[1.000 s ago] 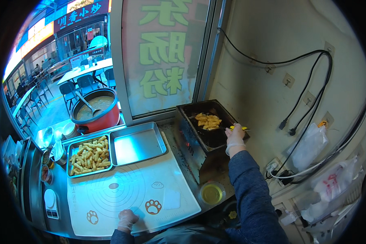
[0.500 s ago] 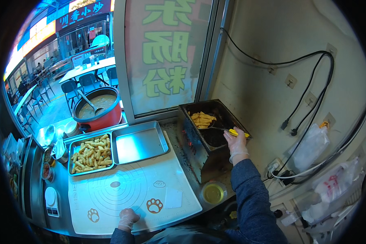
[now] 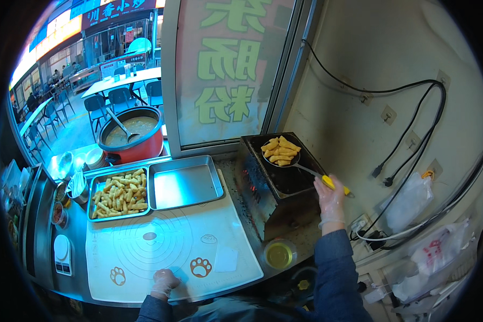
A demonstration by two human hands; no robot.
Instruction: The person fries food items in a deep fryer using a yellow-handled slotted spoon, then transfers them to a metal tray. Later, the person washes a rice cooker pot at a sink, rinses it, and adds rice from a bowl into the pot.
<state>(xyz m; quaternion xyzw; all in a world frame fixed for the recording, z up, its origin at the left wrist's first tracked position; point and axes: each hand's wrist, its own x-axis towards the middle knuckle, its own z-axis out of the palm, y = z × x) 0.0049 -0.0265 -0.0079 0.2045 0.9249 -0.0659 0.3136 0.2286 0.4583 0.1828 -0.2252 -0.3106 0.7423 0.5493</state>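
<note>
My right hand [image 3: 331,204], in a clear glove, is closed around the yellow handle of a skimmer [image 3: 306,170]. In its round bowl lies a heap of golden fried pieces [image 3: 280,151], held over the dark, deep rectangular fryer [image 3: 291,185]. My left hand [image 3: 165,283], also gloved, rests with fingers curled on the near edge of a pale baking mat [image 3: 222,231], and nothing shows in it. Beyond it stands a metal tray of pale golden stick-shaped pieces [image 3: 124,196]. A second metal tray [image 3: 185,182] beside it has nothing in it.
A red pot [image 3: 139,150] of soup with a ladle stands behind the trays. A cup of yellowish liquid [image 3: 279,254] sits near the fryer's front. At the left is a white kitchen scale [image 3: 63,254]. Black cables [image 3: 440,107] hang on the right wall above plastic bags [image 3: 410,201].
My right hand has moved right and slightly toward me. The skimmer's bowl of fried pieces has risen out of the fryer and now shows whole. My left hand stays on the mat.
</note>
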